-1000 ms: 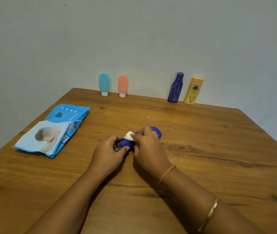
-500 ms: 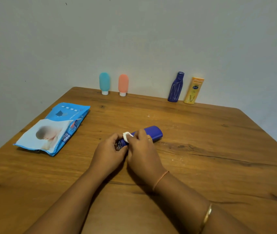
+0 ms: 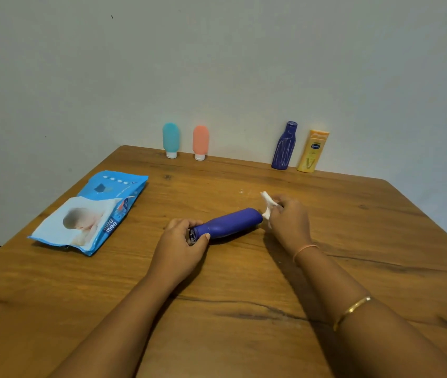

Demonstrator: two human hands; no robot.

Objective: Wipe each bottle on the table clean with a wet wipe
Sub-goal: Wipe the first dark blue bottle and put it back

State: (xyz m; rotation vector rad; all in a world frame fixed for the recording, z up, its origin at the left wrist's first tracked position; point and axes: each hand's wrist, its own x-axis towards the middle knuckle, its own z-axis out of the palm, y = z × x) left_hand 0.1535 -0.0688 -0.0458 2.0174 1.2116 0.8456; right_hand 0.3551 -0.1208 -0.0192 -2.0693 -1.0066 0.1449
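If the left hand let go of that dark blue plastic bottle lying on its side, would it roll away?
Probably a little: the dark blue plastic bottle is rounded and lies sideways on the flat wooden table, steadied by the left hand gripping its cap end. It narrows toward the cap, so it would likely curve, not roll straight.

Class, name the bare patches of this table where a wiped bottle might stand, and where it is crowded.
Bare: the back-row gap between pink tube and upright blue bottle; the table right of the right hand. Crowded: wipes pack at left; left hand and lying bottle, centre.
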